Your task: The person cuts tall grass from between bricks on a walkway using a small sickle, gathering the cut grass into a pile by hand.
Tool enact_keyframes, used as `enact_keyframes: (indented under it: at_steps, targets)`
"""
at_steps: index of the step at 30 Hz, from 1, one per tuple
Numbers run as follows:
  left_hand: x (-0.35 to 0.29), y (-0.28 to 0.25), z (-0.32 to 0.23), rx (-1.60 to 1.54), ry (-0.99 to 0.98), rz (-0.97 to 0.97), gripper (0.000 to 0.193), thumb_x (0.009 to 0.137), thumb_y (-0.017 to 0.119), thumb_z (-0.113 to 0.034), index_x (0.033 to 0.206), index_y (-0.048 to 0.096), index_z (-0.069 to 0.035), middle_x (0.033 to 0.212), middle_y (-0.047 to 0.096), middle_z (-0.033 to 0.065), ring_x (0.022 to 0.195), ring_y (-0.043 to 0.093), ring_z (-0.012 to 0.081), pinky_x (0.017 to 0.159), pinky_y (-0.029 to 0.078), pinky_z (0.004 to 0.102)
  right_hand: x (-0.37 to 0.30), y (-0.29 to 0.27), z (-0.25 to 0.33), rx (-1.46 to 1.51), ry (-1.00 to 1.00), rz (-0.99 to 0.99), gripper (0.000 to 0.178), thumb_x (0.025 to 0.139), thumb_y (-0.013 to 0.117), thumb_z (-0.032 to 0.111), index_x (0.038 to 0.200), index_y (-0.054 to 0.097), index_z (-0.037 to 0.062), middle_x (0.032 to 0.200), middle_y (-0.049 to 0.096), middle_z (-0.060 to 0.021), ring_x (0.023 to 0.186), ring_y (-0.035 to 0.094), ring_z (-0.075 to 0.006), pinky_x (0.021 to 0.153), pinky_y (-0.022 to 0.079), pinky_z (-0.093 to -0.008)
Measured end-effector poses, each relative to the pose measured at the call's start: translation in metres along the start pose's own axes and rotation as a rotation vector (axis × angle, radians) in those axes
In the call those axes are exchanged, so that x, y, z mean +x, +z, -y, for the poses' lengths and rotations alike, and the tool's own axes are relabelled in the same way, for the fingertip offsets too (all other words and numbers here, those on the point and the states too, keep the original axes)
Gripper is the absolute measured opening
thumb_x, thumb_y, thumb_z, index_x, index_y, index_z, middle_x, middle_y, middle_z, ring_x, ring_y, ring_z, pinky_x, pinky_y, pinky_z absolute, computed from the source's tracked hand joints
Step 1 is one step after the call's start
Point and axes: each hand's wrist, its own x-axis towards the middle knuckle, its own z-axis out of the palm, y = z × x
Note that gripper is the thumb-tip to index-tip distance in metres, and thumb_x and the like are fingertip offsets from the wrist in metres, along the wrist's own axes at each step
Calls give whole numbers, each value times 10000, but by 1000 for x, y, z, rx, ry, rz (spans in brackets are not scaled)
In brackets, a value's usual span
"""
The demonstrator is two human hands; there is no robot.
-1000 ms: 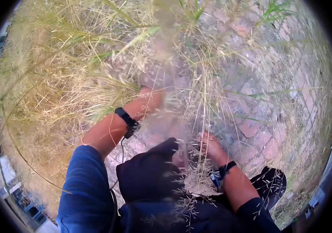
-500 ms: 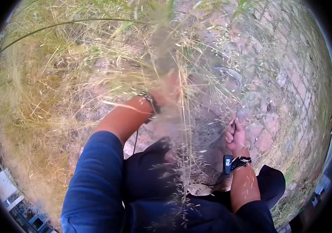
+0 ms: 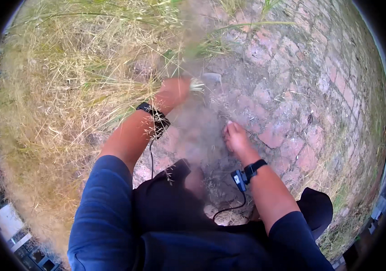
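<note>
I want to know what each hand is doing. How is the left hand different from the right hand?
The left hand is stretched far out and closed around a tuft of dry grass; the right hand is nearer the body and holds nothing. The left hand looks blurred, the right hand sharp. The right hand rests low over the dusty bricks, fingers together. Both wrists wear a black strap.

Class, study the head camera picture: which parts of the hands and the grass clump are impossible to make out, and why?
- Left hand: motion-blurred; its fingers and grip on the dry grass clump cannot be told.
- Clump base: hidden behind that hand.
- Right hand: seen from the back; palm and anything under it hidden.
- Picture rim: brick paving bends and is cut off.
</note>
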Motion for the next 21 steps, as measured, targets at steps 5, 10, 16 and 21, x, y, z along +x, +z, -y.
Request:
enact_keyframes:
  at_steps: [5, 10, 16, 21]
  targets:
    - [-49, 20, 29, 50, -135, -40, 194, 850, 523, -120, 997, 604, -23, 891, 686, 182, 817, 686, 340, 688, 550, 444, -54, -17, -31, 72, 237, 106, 303, 1010, 413, 349, 849, 535, 123, 547, 384, 48, 404, 322, -82, 380, 253, -251]
    - [-43, 25, 35, -153, -95, -102, 170, 850, 534, -127, 970, 621, -42, 876, 690, 176, 817, 689, 326, 694, 541, 450, 3, 15, 46, 174, 37, 37, 330, 1015, 408, 388, 838, 496, 123, 579, 417, 26, 378, 339, -89, 344, 281, -263]
    - [-45, 5, 10, -262, -179, 66, 230, 813, 522, -93, 1003, 619, -6, 911, 678, 214, 863, 666, 388, 754, 526, 476, 8, -25, -69, -590, -302, -8, 350, 995, 431, 393, 890, 545, 80, 638, 477, -8, 525, 445, -132, 492, 378, -297]
    - [-124, 97, 74, -148, 169, -362, 199, 806, 548, -140, 953, 583, -12, 830, 654, 234, 801, 650, 405, 690, 509, 500, -51, -32, 3, -66, 208, 147, 325, 988, 441, 383, 850, 543, 107, 585, 411, 33, 468, 379, -81, 425, 305, -262]
